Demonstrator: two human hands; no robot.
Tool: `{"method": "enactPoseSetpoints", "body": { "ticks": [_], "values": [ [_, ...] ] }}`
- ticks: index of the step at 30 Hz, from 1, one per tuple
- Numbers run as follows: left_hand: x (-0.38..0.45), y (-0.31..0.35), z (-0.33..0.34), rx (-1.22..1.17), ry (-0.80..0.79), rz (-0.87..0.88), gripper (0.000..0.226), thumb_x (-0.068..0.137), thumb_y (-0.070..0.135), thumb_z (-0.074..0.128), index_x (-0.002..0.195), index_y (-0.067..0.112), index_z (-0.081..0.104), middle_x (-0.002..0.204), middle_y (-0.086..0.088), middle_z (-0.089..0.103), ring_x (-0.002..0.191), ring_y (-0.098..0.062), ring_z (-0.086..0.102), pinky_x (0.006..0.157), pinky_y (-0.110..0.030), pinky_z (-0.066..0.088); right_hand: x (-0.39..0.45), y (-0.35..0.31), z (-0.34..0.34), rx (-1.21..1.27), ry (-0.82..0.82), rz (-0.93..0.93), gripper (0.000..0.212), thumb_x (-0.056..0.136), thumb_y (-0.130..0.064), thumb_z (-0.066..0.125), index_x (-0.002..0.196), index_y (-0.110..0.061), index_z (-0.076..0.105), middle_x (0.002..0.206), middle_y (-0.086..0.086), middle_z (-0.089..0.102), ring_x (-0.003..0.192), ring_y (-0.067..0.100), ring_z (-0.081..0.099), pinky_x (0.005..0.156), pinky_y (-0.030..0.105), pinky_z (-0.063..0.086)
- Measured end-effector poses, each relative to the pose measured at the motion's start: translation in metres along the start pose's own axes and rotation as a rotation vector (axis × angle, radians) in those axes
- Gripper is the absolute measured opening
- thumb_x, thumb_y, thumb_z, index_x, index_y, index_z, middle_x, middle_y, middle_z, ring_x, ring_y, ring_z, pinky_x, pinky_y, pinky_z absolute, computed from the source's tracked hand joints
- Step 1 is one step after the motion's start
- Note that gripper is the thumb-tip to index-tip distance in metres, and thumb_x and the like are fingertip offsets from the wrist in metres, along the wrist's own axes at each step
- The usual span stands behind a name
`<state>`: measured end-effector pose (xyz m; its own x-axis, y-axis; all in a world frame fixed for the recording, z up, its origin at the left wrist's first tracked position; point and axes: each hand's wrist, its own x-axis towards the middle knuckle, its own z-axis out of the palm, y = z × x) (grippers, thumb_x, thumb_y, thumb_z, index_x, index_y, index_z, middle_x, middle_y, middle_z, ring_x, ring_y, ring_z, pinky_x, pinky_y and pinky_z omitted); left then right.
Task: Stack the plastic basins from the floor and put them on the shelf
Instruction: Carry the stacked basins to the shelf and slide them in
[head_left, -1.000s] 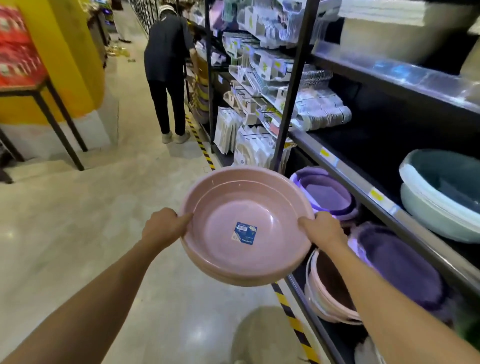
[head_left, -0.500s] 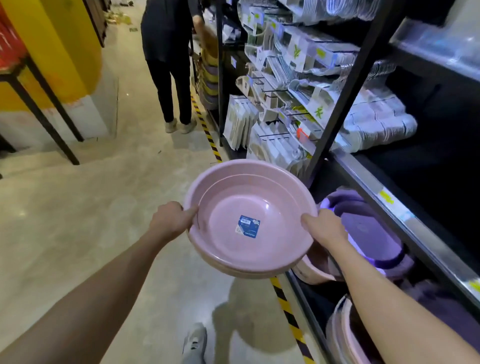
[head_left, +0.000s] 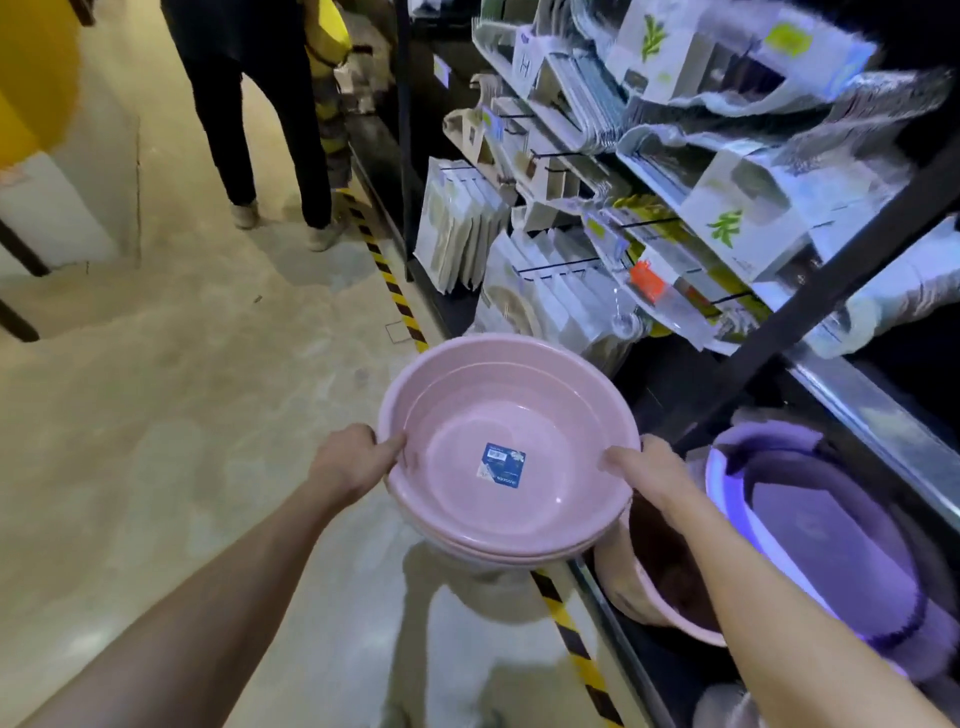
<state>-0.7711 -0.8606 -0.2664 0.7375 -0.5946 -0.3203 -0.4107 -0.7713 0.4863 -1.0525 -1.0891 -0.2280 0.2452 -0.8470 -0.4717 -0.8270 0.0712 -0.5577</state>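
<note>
A stack of pink plastic basins (head_left: 498, 410), nested and with a blue label in the top one, hangs in the air over the floor at the shelf's edge. My left hand (head_left: 348, 460) grips its left rim and my right hand (head_left: 652, 470) grips its right rim. On the low shelf (head_left: 878, 415) to the right lie purple basins (head_left: 810, 525) and, below my right forearm, another pink basin (head_left: 654, 577) tilted on its side.
Packs of hangers and other goods (head_left: 597, 208) hang on hooks above the low shelf. Yellow-black tape (head_left: 395, 291) runs along the shelf base. A person in dark clothes (head_left: 260, 104) stands further down the aisle. A yellow-white pillar (head_left: 47, 135) is at the left.
The view has tilted down and closer to the shelf. The basin stack has stayed in both hands and now sits lower, beside the purple basins.
</note>
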Motion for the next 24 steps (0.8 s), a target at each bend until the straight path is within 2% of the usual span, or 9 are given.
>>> {"method": "enactPoseSetpoints", "body": {
  "ticks": [2,4,6,8,9,13,16,21,24],
  "values": [
    [0.029,-0.005,0.028,-0.002,-0.001,0.005,0.051,0.095,0.056,0.05,0.062,0.016,0.055,0.062,-0.001,0.054,0.059,-0.022,0.052,0.055,-0.033,0.035,0.034,0.016,0.023,0.019,-0.002,0.005,0.046,0.077,-0.031,0.07,0.116,-0.007,0.063,0.109,0.014,0.07,0.098,0.033,0.066,0.089,0.047,0.056],
    [0.057,-0.015,0.065,-0.013,0.007,0.006,0.05,0.094,0.055,0.05,0.063,0.016,0.054,0.062,-0.001,0.053,0.06,-0.023,0.051,0.055,-0.033,0.035,0.067,0.038,0.051,0.037,0.011,0.0,0.041,0.078,-0.029,0.07,0.113,-0.008,0.064,0.107,0.012,0.07,0.097,0.033,0.067,0.088,0.047,0.056],
    [0.086,-0.03,0.106,-0.024,-0.001,-0.002,0.05,0.09,0.058,0.048,0.064,0.015,0.055,0.065,-0.005,0.056,0.063,-0.027,0.053,0.058,-0.033,0.037,0.101,0.063,0.085,0.041,0.024,-0.023,0.034,0.08,-0.029,0.069,0.11,-0.012,0.064,0.104,0.008,0.07,0.093,0.029,0.065,0.075,0.037,0.053],
    [0.115,-0.05,0.149,-0.027,-0.002,-0.015,0.053,0.082,0.062,0.044,0.066,0.014,0.057,0.069,-0.008,0.059,0.069,-0.032,0.056,0.063,-0.034,0.041,0.136,0.09,0.123,0.033,0.047,-0.044,0.028,0.083,-0.029,0.067,0.107,-0.016,0.062,0.103,0.005,0.069,0.089,0.025,0.062,0.061,0.027,0.043],
    [0.129,-0.061,0.171,-0.031,0.002,-0.025,0.054,0.081,0.062,0.043,0.067,0.013,0.058,0.07,-0.009,0.06,0.071,-0.033,0.057,0.063,-0.035,0.041,0.153,0.105,0.144,0.036,0.061,-0.053,0.026,0.084,-0.028,0.066,0.107,-0.016,0.061,0.102,0.005,0.068,0.088,0.025,0.061,0.058,0.025,0.039],
    [0.177,-0.115,0.263,-0.075,0.041,-0.075,0.057,0.074,0.06,0.039,0.065,0.007,0.057,0.063,-0.008,0.059,0.061,-0.024,0.052,0.056,-0.035,0.033,0.213,0.166,0.231,0.12,0.11,-0.042,0.03,0.08,-0.03,0.063,0.107,-0.017,0.061,0.097,0.001,0.067,0.085,0.024,0.063,0.063,0.032,0.046],
    [0.214,-0.154,0.325,-0.078,0.075,-0.055,0.055,0.073,0.058,0.04,0.062,0.007,0.058,0.06,-0.006,0.057,0.057,-0.019,0.05,0.051,-0.032,0.031,0.262,0.2,0.287,0.146,0.149,-0.059,0.029,0.076,-0.032,0.062,0.101,-0.017,0.063,0.091,-0.004,0.066,0.076,0.012,0.059,0.056,0.028,0.042],
    [0.255,-0.204,0.411,-0.058,0.078,-0.022,0.058,0.073,0.058,0.042,0.065,0.005,0.063,0.062,-0.008,0.057,0.059,-0.02,0.051,0.055,-0.032,0.034,0.328,0.258,0.357,0.12,0.137,-0.086,0.025,0.072,-0.033,0.062,0.09,-0.016,0.066,0.088,0.002,0.068,0.082,0.026,0.064,0.06,0.034,0.045],
    [0.271,-0.222,0.445,-0.027,0.061,0.009,0.058,0.073,0.06,0.04,0.068,0.007,0.064,0.064,-0.007,0.057,0.059,-0.023,0.051,0.059,-0.033,0.037,0.351,0.283,0.385,0.105,0.139,-0.092,0.025,0.074,-0.032,0.063,0.092,-0.016,0.067,0.093,0.004,0.069,0.088,0.03,0.065,0.074,0.04,0.054]
  ]
}}
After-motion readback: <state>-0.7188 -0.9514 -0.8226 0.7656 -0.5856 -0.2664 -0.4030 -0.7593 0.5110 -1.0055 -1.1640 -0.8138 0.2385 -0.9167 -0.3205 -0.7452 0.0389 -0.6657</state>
